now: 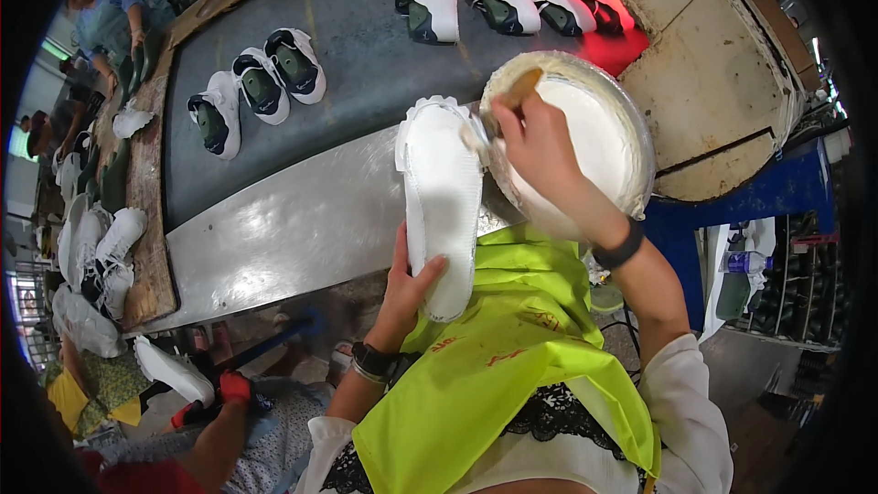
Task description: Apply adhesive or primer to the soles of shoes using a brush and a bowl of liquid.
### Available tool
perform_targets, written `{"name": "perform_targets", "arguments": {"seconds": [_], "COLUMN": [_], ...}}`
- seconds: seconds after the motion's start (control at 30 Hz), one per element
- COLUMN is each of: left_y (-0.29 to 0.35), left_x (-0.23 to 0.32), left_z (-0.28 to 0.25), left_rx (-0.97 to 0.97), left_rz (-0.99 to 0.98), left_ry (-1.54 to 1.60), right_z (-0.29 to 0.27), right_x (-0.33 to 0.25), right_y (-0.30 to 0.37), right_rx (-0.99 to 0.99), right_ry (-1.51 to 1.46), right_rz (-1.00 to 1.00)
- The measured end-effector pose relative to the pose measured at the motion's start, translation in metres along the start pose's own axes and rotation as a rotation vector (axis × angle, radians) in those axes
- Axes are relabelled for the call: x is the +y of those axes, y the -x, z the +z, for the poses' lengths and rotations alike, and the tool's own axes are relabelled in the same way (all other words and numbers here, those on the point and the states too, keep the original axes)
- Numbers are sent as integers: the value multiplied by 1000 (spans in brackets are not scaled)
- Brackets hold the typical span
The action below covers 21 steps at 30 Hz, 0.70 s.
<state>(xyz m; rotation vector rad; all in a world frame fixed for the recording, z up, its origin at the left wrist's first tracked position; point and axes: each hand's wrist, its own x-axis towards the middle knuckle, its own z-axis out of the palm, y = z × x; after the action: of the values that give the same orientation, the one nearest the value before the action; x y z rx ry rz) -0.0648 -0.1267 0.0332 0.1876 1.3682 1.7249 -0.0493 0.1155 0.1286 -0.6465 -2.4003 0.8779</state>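
My left hand (409, 285) is closed around the heel end of a white shoe sole (443, 197), thumb on its face. The sole stands toe away from me, with a scalloped rim around the toe. In my right hand (541, 148) is a brush (521, 87) with a wooden handle. Its blurred bristles are at the right edge of the sole, near the toe; whether they touch it I cannot tell. Under my right hand stands a round metal bowl (637, 119) of white paste, its rim crusted with dried paste.
Beyond a metal ledge (274, 229), a dark conveyor belt (366, 64) carries white shoes (294, 66) in two groups. Red light falls at the belt's far right. A worn board (704, 64) lies right. Co-workers are at left; one red-gloved hand (235, 387) is near a white shoe (174, 373).
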Motion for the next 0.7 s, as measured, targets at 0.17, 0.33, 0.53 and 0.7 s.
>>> {"name": "perform_targets", "arguments": {"seconds": [0.17, 0.33, 0.53, 0.7], "left_y": [-3, -1, -1, -1], "left_x": [-5, -13, -13, -12], "left_z": [1, 6, 5, 2], "left_rx": [-10, 20, 22, 12], "left_rz": [67, 91, 118, 125], "left_ry": [-89, -137, -130, -146], "right_z": [35, 59, 49, 34], "right_x": [-13, -23, -21, -39], "right_y": [11, -10, -22, -2], "right_rx": [-152, -4, 35, -250], "right_ry": [-182, -94, -199, -128], "right_rz": [117, -59, -41, 100]}}
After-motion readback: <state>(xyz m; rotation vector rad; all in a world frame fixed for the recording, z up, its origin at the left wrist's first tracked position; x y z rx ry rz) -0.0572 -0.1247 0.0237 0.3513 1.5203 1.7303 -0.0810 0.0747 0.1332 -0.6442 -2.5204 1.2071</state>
